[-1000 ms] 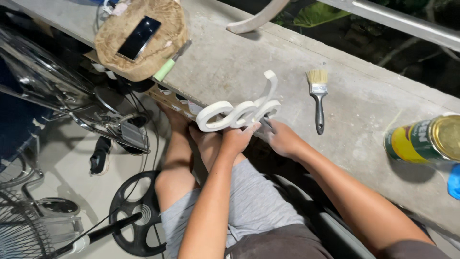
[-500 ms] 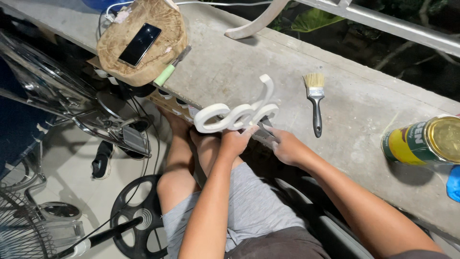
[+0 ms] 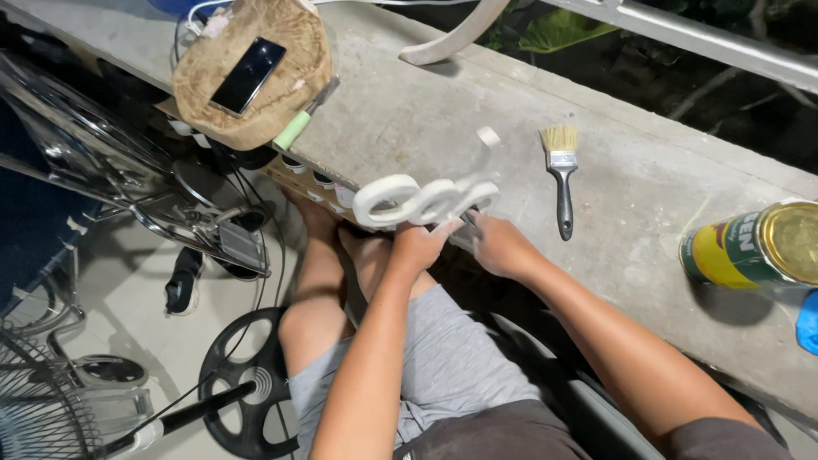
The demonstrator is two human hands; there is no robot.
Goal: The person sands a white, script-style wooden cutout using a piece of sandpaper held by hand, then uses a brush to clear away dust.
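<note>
Fingers of the left hand are curled from below around the lower edge of a white looped ornament, clamped on it near its middle. The right hand is set just beside it, its fingers closed toward the ornament's right end; whether something thin is pinched there as well cannot be told, since a dark sliver is only partly shown between the hands. The ornament is held at the near edge of a grey concrete ledge, partly over it and partly over the person's knees, with one curled tip raised toward the ledge.

As for progress, the piece is judged to be mid-handling: its surface is seen as plain matt white, with no wet paint visible. A paintbrush with clean-looking pale bristles is left lying on the ledge, apart from the right hand, and a yellow and green tin is left closed on its side farther right. Brushing is therefore judged not yet begun.
</note>
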